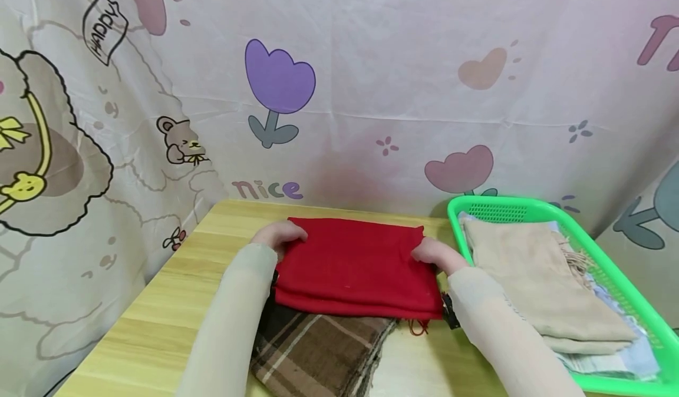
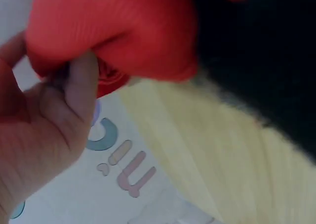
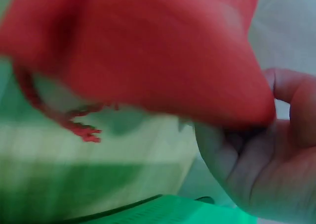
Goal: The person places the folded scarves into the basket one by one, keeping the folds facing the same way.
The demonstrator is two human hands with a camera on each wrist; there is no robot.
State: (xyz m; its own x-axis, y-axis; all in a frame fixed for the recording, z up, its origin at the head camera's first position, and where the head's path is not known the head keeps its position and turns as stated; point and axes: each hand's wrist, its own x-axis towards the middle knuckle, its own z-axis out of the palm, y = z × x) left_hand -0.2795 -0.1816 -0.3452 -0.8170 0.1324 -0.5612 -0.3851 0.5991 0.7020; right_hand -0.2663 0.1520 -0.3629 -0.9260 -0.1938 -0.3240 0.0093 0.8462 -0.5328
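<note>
A folded red scarf (image 1: 352, 261) with a few fringe strands at its near right corner is held above the table by both hands. My left hand (image 1: 277, 234) grips its left side, and my right hand (image 1: 437, 252) grips the right side. In each wrist view the fingers are curled under the red cloth, partly hidden by it. Below the red scarf's near edge lies a folded brown plaid scarf (image 1: 323, 350), its far part covered from sight. The left wrist view shows a dark, blurred area of cloth beside the red scarf.
At the right stands a green plastic basket (image 1: 623, 273) with a folded beige fringed scarf (image 1: 522, 267) on top of pale blue cloth (image 1: 639, 353). The wooden table (image 1: 170, 303) ends at a printed curtain (image 1: 361, 91) behind and to the left.
</note>
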